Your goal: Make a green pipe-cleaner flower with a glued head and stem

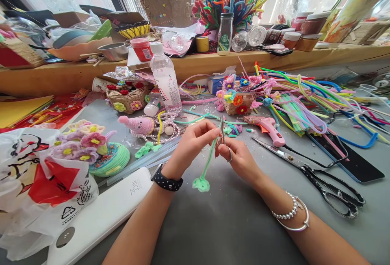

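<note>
My left hand [198, 139] is closed, pinching a light green pipe cleaner [209, 161] between thumb and fingers. A fluffy green flower shape [201, 184] hangs from its lower end, just above the grey table. My right hand [239, 157] is closed around small metal scissors [223, 131], whose narrow blades point up beside the pipe cleaner at my left fingertips. Their handles are mostly hidden by my fingers. Just beyond my hands lie green and purple fuzzy pieces [234, 130]. Right of my right hand is a pink glue gun [268, 130].
Large black-handled scissors [317, 179] and a dark phone [347, 157] lie at right, below piled pipe cleaners [307, 98]. A white device [106, 216], plastic bag [61, 183] and crocheted flower piece [111, 159] take up the left. A bottle [167, 80] stands behind.
</note>
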Demonstrator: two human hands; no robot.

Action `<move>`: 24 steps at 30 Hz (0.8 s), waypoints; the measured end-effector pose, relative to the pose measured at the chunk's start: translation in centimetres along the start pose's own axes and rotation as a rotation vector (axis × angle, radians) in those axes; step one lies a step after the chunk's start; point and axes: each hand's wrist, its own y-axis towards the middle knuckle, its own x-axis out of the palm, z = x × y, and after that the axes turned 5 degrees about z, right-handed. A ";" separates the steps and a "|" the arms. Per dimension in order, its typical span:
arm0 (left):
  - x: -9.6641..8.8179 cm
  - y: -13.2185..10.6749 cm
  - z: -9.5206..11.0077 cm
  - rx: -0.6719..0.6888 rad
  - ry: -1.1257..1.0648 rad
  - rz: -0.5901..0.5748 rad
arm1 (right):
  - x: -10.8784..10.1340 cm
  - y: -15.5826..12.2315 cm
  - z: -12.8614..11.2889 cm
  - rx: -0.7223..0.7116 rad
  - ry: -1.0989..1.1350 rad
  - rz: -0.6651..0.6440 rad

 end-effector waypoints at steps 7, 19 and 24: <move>0.0 0.0 0.2 -0.030 0.047 0.039 | 0.0 0.0 0.0 0.002 -0.023 0.006; -0.2 0.1 0.0 -0.038 0.068 0.053 | 0.2 0.0 0.0 0.020 -0.021 0.051; -0.2 0.1 -0.1 -0.051 0.067 0.052 | 0.2 0.1 0.1 0.021 -0.026 0.052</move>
